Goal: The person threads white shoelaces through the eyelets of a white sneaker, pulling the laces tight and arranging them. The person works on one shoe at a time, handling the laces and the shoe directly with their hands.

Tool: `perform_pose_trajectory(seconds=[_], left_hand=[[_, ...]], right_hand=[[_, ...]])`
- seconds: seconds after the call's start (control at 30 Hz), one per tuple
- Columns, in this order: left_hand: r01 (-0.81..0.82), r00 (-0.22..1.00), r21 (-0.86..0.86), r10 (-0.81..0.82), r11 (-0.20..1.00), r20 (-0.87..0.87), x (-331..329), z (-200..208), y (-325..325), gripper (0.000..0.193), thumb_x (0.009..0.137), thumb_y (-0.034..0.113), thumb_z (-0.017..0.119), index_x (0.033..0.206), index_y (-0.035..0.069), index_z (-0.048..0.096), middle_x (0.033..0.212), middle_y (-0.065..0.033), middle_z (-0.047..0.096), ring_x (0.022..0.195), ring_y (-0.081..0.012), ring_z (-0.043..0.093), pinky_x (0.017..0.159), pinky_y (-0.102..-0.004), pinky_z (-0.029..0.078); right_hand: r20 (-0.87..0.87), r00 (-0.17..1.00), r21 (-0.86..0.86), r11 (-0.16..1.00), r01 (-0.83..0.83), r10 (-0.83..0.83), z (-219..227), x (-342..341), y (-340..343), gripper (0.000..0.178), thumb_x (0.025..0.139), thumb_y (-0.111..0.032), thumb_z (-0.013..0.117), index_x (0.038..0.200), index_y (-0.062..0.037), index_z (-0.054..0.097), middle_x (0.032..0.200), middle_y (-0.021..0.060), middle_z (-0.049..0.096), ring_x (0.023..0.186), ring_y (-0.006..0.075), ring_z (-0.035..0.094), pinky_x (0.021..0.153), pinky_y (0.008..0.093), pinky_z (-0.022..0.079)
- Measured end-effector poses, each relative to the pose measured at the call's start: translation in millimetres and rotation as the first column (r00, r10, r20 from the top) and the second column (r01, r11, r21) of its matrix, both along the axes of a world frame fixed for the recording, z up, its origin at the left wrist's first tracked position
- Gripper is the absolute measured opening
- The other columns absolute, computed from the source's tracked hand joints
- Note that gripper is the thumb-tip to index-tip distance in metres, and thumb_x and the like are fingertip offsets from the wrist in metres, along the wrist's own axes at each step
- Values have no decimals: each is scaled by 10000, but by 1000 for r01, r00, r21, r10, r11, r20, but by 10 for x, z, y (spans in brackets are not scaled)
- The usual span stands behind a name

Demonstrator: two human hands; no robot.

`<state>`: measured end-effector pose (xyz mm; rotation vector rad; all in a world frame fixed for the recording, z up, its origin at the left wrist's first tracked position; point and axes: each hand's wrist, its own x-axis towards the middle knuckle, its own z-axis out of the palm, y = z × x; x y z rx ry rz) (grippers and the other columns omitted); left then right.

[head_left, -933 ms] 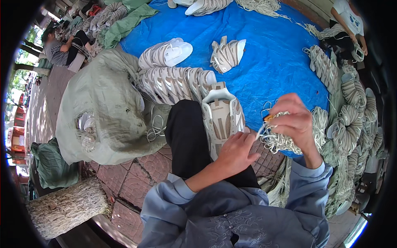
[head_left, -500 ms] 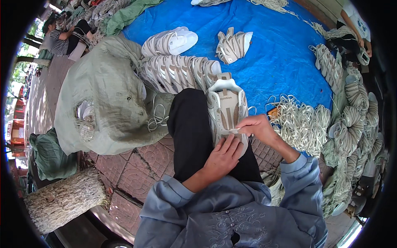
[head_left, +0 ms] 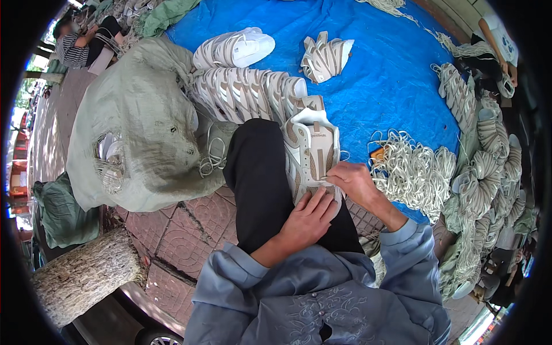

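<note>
A beige and white shoe upper rests across my lap, its heel opening facing away from me. My left hand lies over the toe end, fingers bent across it and holding it against my leg. At the lower end of the eyelet rows, my right hand pinches a pale shoelace between thumb and forefinger. A thin loop of lace shows beside the shoe's right edge. The underside of the upper is hidden.
Stacked shoe uppers lie beyond my knee on a blue tarp, with a smaller bundle behind. A heap of white laces sits at the right. A large grey-green sack stands left. Other people sit at both far sides.
My right thumb and forefinger have shifted slightly at the lower eyelets, and less of the lace shows between them. My left hand stays on the toe. The whole view has moved a little.
</note>
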<state>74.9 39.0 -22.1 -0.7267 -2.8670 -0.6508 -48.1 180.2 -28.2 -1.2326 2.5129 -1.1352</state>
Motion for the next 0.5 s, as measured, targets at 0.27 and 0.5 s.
perform_pose_trajectory(seconds=[0.27, 0.5], left_hand=[[7, 1000, 4, -7, 1000, 23, 17, -2, -16, 528, 651, 238, 649, 1108, 22, 500, 1183, -127, 421, 1189, -295, 339, 936, -429, 327], [-31, 999, 36, 30, 999, 26, 43, -11, -6, 510, 657, 218, 645, 1103, 19, 496, 1168, -139, 433, 1182, -306, 349, 931, -434, 341]], right_hand=[[-314, 944, 205, 978, -33, 97, 76, 27, 0, 74, 602, -61, 575, 623, -46, 506, 590, 74, 488, 526, 235, 555, 478, 345, 469], [-349, 925, 244, 968, -65, 150, 42, 42, -149, 65, 616, -70, 577, 616, -34, 522, 571, 64, 502, 481, 192, 552, 429, 287, 440]])
